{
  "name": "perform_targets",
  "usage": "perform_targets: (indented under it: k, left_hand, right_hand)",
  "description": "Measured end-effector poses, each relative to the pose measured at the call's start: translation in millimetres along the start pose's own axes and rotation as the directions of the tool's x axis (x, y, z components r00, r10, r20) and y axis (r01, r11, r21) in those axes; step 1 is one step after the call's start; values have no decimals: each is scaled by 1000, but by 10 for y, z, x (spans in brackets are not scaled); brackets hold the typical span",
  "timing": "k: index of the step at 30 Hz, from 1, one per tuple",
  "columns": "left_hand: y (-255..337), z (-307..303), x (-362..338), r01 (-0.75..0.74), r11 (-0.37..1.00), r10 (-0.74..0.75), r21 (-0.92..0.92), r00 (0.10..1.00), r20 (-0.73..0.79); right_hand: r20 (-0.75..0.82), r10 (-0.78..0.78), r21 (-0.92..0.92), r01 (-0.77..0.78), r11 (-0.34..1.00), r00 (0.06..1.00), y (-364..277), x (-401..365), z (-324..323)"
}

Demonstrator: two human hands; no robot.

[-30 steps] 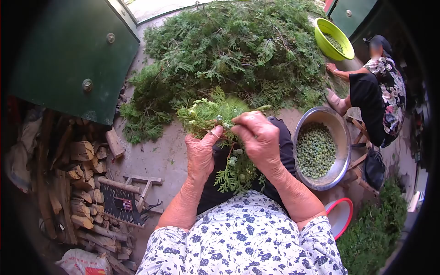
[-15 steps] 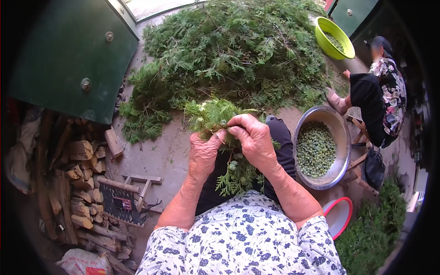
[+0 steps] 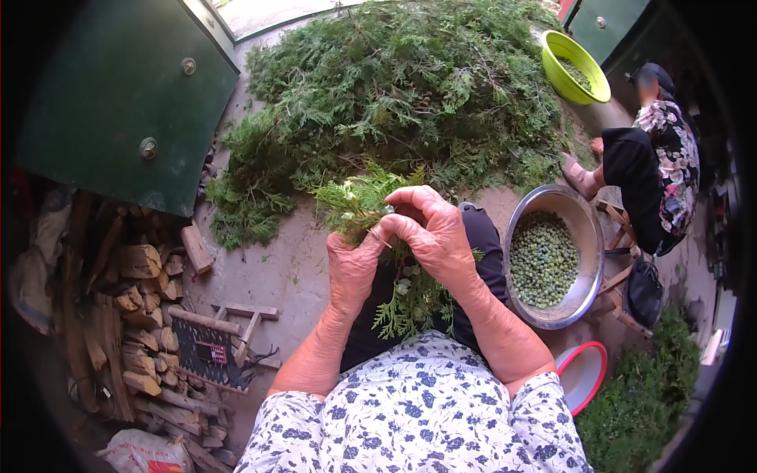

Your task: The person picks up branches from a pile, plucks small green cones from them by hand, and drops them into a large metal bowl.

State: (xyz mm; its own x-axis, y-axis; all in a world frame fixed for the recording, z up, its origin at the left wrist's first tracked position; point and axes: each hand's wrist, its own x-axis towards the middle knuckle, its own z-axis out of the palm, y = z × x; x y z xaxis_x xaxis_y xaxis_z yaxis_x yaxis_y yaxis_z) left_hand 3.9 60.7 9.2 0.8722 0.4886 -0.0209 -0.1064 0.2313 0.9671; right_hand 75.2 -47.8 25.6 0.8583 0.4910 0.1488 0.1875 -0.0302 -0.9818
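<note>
My left hand is closed, with thumb and fingers pinching the stem of a leafy cypress sprig over my lap. Small pale green cones show among its leaves. Close beside it, my right hand curls thumb and forefinger around a small green cone on the sprig. More cypress greenery with cones lies across my lap below the hands. To the right of my knee stands a metal basin holding many round green cones.
A big heap of cypress branches lies ahead. At the right sit a yellow-green basin, a seated person, a red-rimmed bowl and more greenery. Split firewood and a small stool are at left.
My right hand has shifted slightly up, its forefinger arching more over the sprig. The sprig has tilted a little; the left hand has barely moved.
</note>
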Motion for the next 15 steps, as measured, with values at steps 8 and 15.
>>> perform_targets:
  k: [8,15]
  left_hand:
    - [-1,32,64,101,987,-94,-125,993,66]
    - [55,36,87,89,992,-86,-84,995,44]
  right_hand:
    - [145,370,507,-390,769,918,-140,-39,-346]
    - [-528,203,142,-150,978,825,191,-514,-1634]
